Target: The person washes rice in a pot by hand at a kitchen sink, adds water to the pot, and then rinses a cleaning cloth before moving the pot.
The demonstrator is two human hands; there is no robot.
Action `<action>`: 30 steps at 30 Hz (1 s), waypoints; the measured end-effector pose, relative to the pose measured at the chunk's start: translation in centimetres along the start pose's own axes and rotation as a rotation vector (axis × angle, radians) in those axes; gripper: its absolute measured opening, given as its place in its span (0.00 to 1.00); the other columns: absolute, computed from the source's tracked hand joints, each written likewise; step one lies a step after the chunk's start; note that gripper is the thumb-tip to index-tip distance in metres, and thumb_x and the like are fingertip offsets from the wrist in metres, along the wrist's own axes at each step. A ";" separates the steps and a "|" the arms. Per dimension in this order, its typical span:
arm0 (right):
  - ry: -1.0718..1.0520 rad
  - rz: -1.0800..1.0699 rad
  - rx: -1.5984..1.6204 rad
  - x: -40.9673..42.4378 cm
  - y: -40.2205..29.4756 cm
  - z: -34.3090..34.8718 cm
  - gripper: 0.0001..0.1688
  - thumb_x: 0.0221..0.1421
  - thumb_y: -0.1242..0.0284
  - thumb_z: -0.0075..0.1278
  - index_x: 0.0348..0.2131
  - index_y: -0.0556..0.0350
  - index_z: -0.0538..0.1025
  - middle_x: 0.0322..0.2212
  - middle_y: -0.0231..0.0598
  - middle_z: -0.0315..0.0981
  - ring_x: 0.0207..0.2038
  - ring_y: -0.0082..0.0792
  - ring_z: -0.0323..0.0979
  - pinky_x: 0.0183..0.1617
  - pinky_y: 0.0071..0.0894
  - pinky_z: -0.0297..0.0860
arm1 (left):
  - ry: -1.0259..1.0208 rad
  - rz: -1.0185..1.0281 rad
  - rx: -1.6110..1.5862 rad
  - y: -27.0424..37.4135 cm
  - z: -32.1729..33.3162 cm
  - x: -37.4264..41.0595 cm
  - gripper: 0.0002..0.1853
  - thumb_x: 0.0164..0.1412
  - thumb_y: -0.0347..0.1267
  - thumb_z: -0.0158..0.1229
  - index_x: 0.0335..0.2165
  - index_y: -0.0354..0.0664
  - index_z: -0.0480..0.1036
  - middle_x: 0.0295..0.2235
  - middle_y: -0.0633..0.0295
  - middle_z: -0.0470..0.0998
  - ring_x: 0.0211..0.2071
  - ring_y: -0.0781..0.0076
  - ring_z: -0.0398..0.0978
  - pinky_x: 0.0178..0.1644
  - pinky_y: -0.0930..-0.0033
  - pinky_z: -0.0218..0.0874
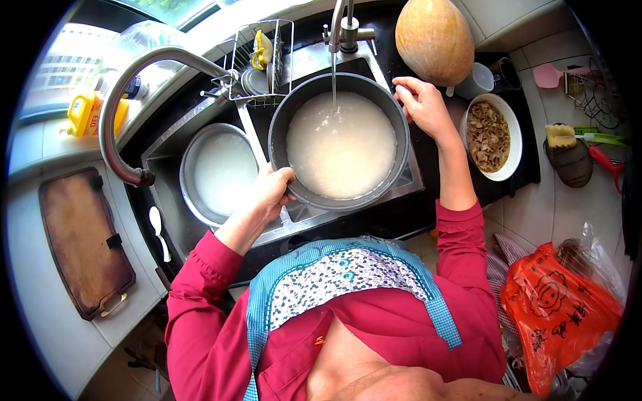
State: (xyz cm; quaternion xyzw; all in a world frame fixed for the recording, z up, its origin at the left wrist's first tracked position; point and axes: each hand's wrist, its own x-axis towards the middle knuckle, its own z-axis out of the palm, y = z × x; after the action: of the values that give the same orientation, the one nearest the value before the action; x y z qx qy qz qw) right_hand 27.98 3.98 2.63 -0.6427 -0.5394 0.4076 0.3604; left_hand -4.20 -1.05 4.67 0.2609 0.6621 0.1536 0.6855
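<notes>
A dark grey pot (281, 135) sits over the right sink basin, holding cloudy, whitish water (341, 150) with pale matter beneath it. Water runs into it from a thin metal faucet (335, 40). My left hand (276, 193) grips the pot at its lower left side. At the upper right rim is my right hand (419, 103), fingers bent; whether it holds a handle there is hidden. In the left basin stands a metal bowl (188, 168) of milky water, just beyond my left wrist.
A large curved faucet (108, 110) arches over the left side. Behind the pot hangs a wire rack (286, 55). An orange-skinned gourd (435, 40), a white bowl (512, 168) of brown flakes and a plastic cup (476, 81) stand at right. A cutting board (88, 235) lies far left.
</notes>
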 end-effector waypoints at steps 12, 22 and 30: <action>0.057 -0.078 -0.497 11.3 0.9 4.2 0.36 0.52 0.69 0.42 0.56 0.69 0.53 0.36 0.68 0.72 0.42 0.61 0.71 0.49 0.50 0.66 | 0.035 0.116 -0.073 0.0 0.6 -0.6 0.06 0.53 0.22 0.46 0.31 0.36 0.69 0.17 0.65 0.69 0.11 0.81 0.60 0.13 0.80 0.49; 0.007 0.242 -0.244 13.2 -1.2 4.6 0.43 0.52 0.75 0.41 0.62 0.66 0.41 0.34 0.57 0.74 0.26 0.39 0.78 0.26 0.31 0.78 | -0.015 0.005 -0.007 -1.5 -0.2 0.0 0.14 0.52 0.22 0.45 0.40 0.35 0.68 0.30 0.62 0.72 0.28 0.75 0.70 0.28 0.72 0.63; -0.002 0.290 -0.224 12.5 -1.3 4.2 0.42 0.54 0.74 0.40 0.62 0.65 0.39 0.34 0.58 0.73 0.24 0.38 0.77 0.21 0.30 0.75 | 0.056 0.076 -0.061 -1.4 0.4 0.7 0.08 0.53 0.23 0.46 0.35 0.36 0.66 0.18 0.64 0.69 0.11 0.81 0.61 0.13 0.80 0.52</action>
State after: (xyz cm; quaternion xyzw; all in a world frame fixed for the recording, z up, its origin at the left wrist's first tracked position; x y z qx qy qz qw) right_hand 24.71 16.60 0.46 -0.7493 -0.4835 0.3935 0.2235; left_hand -3.97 -1.87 3.35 0.2604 0.6656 0.2067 0.6682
